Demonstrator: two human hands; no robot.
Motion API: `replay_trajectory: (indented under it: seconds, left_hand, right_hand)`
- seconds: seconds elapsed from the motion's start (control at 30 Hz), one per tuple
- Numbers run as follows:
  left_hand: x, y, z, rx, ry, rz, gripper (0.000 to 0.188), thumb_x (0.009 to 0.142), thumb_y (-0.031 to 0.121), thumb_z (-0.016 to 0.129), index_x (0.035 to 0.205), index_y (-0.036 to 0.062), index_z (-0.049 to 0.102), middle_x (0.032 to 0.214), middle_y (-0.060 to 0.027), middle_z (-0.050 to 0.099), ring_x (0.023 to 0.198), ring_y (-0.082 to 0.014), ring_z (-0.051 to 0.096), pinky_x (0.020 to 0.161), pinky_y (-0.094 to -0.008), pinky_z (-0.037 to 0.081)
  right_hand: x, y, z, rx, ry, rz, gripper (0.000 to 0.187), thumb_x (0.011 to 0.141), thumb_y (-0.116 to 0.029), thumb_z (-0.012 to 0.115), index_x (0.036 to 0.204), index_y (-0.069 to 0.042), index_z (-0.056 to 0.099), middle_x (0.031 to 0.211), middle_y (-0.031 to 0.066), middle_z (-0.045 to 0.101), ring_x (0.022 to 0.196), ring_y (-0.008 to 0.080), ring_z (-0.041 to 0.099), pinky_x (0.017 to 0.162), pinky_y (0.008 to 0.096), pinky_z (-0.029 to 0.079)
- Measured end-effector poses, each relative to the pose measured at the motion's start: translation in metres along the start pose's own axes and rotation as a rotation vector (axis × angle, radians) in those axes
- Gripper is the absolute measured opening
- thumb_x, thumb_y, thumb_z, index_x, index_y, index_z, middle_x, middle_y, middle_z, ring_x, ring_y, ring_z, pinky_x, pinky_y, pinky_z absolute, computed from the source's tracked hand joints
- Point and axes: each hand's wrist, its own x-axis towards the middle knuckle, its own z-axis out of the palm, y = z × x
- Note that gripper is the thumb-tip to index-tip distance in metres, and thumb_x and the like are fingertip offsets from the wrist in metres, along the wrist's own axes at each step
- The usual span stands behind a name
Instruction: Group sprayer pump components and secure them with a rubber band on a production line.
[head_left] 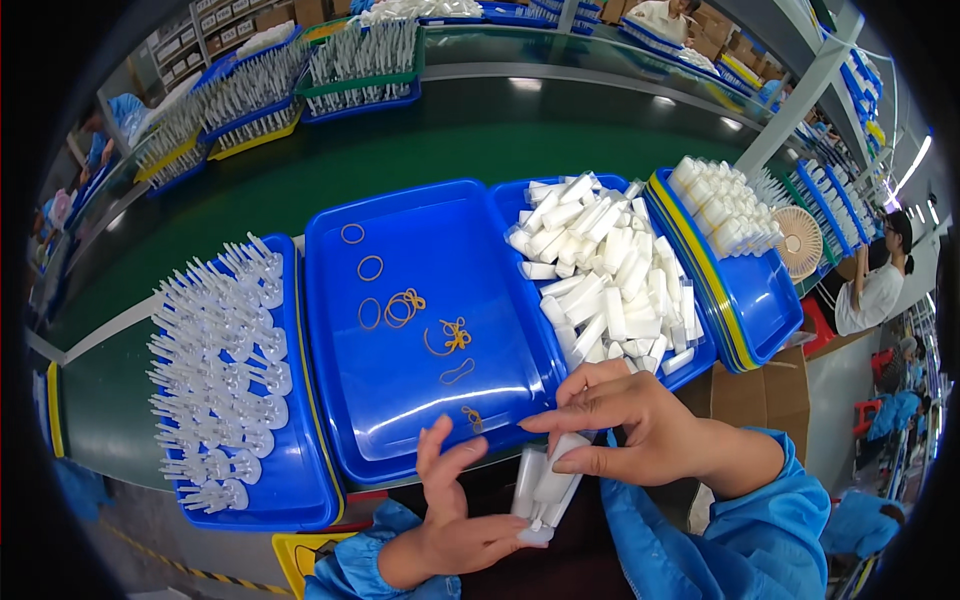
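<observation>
Low in front of me, over the front edge of the blue tray [345, 330], both hands are at a small bundle of white, flat, tube-like pieces [527, 482] with translucent ends. My left hand [455, 515] holds the bundle by its lower end, with a thumb and finger raised and spread apart. From the upper right, my right hand [650, 425] pinches the bundle's upper part between thumb and fingers. Several tan rubber bands [403, 308] lie loose or tangled in the blue tray. Just beyond my right hand is a heap of similar white pieces [615, 265].
At left, a blue tray [312, 440] bears rows of clear, pronged plastic parts [225, 380]. Stacked trays [755, 310] with bundled white pieces [720, 205] stand right, near a round woven basket [798, 243]. A green conveyor belt [480, 130] runs behind. Another person [880, 280] sits at far right.
</observation>
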Motion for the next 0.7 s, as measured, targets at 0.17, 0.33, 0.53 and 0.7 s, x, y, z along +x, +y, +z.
replay_trajectory:
  seconds: [0.17,0.33,0.53,0.7]
  left_hand:
    - [0.005,-0.003,-0.003,0.163,0.118,0.104,0.093,0.056,0.039,0.083,0.130,0.0270,0.028,0.135,-0.0254,0.025,0.124,-0.0458,0.025,0.099,-0.0554,0.021]
    - [-0.006,-0.004,-0.011,-0.230,0.016,-0.229,0.114,0.056,0.033,0.086,0.140,0.0072,0.013,0.136,-0.0220,0.025,0.124,-0.0337,0.033,0.100,-0.0461,0.028]
    - [-0.017,-0.004,-0.022,-1.153,-0.305,-0.643,0.084,0.062,0.018,0.083,0.130,0.0036,0.034,0.121,-0.0135,0.043,0.112,-0.0254,0.044,0.095,-0.0370,0.035]
    - [0.009,0.002,-0.034,-1.278,-0.159,-0.815,0.032,0.072,-0.001,0.069,0.099,0.0026,0.052,0.080,-0.0034,0.053,0.075,-0.0110,0.053,0.067,-0.0243,0.044]
  right_hand:
    - [-0.003,0.006,0.025,0.010,-0.067,0.024,0.037,0.073,-0.014,0.073,0.109,-0.009,0.065,0.081,0.0054,0.064,0.087,0.0186,0.052,0.077,0.0304,0.041]
    - [0.003,0.002,0.026,-0.105,-0.084,-0.156,0.038,0.075,-0.020,0.070,0.112,-0.016,0.063,0.092,0.0032,0.059,0.093,0.0205,0.054,0.078,0.0314,0.040]
    - [0.043,-0.042,0.037,-0.196,-0.407,-0.566,0.028,0.074,-0.020,0.070,0.099,-0.008,0.066,0.085,0.0040,0.059,0.083,0.0222,0.054,0.078,0.0357,0.035]
    - [0.144,-0.003,0.030,-0.172,-0.375,-0.486,0.029,0.076,-0.015,0.067,0.104,-0.010,0.062,0.097,0.0086,0.054,0.094,0.0251,0.053,0.079,0.0365,0.041]
